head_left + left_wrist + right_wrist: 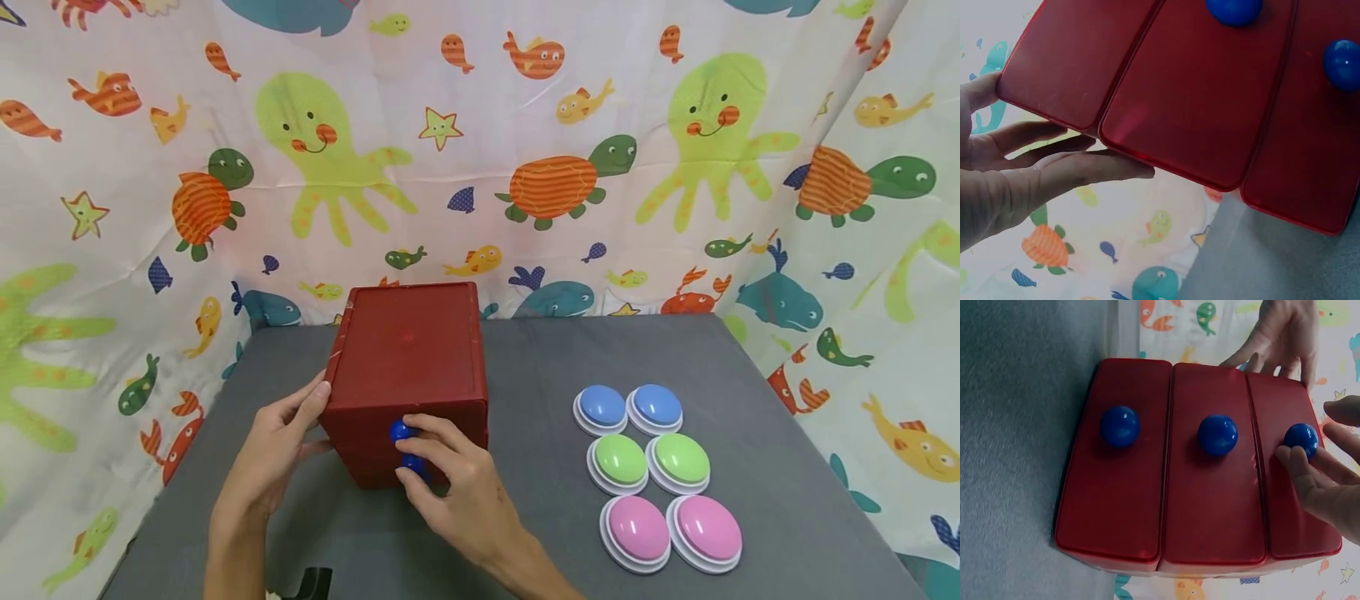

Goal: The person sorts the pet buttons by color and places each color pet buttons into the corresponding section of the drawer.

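A red chest of three drawers (408, 350) stands on the table, every drawer closed and each with a round blue knob. My left hand (273, 442) holds the chest's left side, thumb near the front edge and fingers spread along the side. At the top drawer's front, my right hand (465, 492) has its fingers loosely around the top knob (1301, 439). In the right wrist view, some fingertips touch that knob while others stand a little off it. The middle knob (1217, 435) and bottom knob (1119, 426) are untouched.
To the right on the grey table (532, 367) sit round push buttons on white bases: blue (603, 406), green (620, 459) and pink (638, 528), two of each. A curtain with sea animals (465, 108) hangs behind and at the sides. A small black object (313, 583) shows at the bottom edge.
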`<state>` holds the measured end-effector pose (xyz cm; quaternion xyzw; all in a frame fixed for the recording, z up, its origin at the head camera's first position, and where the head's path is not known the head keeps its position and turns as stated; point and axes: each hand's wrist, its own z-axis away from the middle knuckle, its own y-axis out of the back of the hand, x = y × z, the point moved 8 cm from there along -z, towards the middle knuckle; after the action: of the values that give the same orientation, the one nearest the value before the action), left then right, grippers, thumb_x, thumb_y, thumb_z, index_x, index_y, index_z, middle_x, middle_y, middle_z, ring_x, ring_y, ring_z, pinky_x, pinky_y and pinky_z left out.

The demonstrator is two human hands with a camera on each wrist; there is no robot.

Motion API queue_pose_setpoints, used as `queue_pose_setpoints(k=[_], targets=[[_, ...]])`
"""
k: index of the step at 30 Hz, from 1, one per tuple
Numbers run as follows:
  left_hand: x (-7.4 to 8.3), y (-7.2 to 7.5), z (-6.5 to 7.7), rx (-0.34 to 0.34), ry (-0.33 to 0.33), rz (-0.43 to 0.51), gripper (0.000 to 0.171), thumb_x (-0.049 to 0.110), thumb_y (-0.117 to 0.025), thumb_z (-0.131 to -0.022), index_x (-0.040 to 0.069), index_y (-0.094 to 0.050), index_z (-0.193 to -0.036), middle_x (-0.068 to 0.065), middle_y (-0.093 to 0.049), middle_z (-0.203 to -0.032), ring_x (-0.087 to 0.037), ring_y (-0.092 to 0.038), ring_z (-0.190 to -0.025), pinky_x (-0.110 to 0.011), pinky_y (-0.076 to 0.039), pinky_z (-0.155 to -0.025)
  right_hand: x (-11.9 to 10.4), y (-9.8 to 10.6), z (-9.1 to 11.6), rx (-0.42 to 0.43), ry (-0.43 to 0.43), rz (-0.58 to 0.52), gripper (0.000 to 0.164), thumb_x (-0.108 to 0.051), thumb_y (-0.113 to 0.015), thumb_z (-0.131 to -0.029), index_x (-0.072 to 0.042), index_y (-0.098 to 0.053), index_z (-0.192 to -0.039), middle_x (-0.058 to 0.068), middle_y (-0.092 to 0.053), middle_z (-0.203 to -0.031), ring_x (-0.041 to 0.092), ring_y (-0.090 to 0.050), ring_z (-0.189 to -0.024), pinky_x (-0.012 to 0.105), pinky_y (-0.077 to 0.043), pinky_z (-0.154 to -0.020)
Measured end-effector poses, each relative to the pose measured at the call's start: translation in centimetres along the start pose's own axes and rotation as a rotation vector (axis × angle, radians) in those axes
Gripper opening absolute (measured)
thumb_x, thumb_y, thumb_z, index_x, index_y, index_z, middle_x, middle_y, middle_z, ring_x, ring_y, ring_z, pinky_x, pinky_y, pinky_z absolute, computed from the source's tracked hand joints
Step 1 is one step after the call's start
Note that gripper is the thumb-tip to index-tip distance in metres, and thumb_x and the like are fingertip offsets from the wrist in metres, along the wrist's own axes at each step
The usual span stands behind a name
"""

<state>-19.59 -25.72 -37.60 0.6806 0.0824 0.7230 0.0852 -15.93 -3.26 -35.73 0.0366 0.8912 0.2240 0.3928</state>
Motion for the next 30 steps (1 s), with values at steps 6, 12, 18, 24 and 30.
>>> queue_pose_setpoints(k=[6, 12, 18, 24, 30], targets=[[-0.2, 0.1, -0.1, -0.028, 0.005, 0.037, 0.067, 0.046, -0.047, -0.11, 0.017, -0.026, -0.167, -0.014, -0.025, -0.174, -0.04, -0.044, -0.146, -0.046, -0.061, -0.098, -0.7, -0.1, 0.4, 0.015, -0.008, 0.015, 0.022, -0.015, -0.081, -0.092, -0.009, -0.078, -0.114, 0.003, -0.068, -0.132, 0.017, -0.073, -0.114, 0.022, -0.061, -0.093], [-0.5, 0.6, -0.2, -0.053, 0.015, 0.069, 0.064, 0.043, -0.048, -0.11, 0.018, -0.028, -0.166, -0.017, -0.028, -0.172, -0.015, -0.056, -0.128, -0.033, -0.064, -0.089, -2.1, 0.0, 1.9, 0.005, 0.027, 0.002, 0.023, -0.014, -0.081, -0.091, -0.01, -0.078, -0.114, 0.003, -0.069, -0.129, 0.012, -0.074, -0.104, 0.019, -0.059, -0.095], [-0.7, 0.7, -0.4, -0.049, 0.021, 0.059, 0.064, 0.044, -0.049, -0.11, 0.021, -0.028, -0.167, -0.017, -0.031, -0.171, -0.034, -0.054, -0.135, -0.041, -0.065, -0.088, -3.4, 0.2, 3.2, 0.022, 0.042, -0.017, 0.02, -0.022, -0.079, -0.094, -0.015, -0.079, -0.113, -0.002, -0.072, -0.125, 0.009, -0.074, -0.105, 0.022, -0.058, -0.097], [-0.9, 0.7, -0.4, -0.039, 0.037, 0.044, 0.066, 0.047, -0.051, -0.108, 0.025, -0.028, -0.167, -0.014, -0.033, -0.171, -0.047, -0.05, -0.143, -0.045, -0.064, -0.089, -5.0, 0.5, 3.7, 0.025, 0.168, 0.058, 0.014, -0.02, -0.076, -0.096, -0.017, -0.079, -0.109, -0.001, -0.074, -0.118, 0.005, -0.074, -0.096, 0.019, -0.06, -0.09], [-0.8, 0.8, -0.5, -0.045, 0.037, 0.043, 0.066, 0.046, -0.05, -0.109, 0.024, -0.028, -0.167, -0.016, -0.034, -0.17, -0.05, -0.048, -0.144, -0.044, -0.064, -0.088, -5.5, 0.7, 4.0, 0.029, 0.189, 0.07, 0.008, -0.019, -0.076, -0.096, -0.018, -0.079, -0.103, -0.002, -0.074, -0.112, 0.0, -0.074, -0.091, 0.015, -0.06, -0.086]])
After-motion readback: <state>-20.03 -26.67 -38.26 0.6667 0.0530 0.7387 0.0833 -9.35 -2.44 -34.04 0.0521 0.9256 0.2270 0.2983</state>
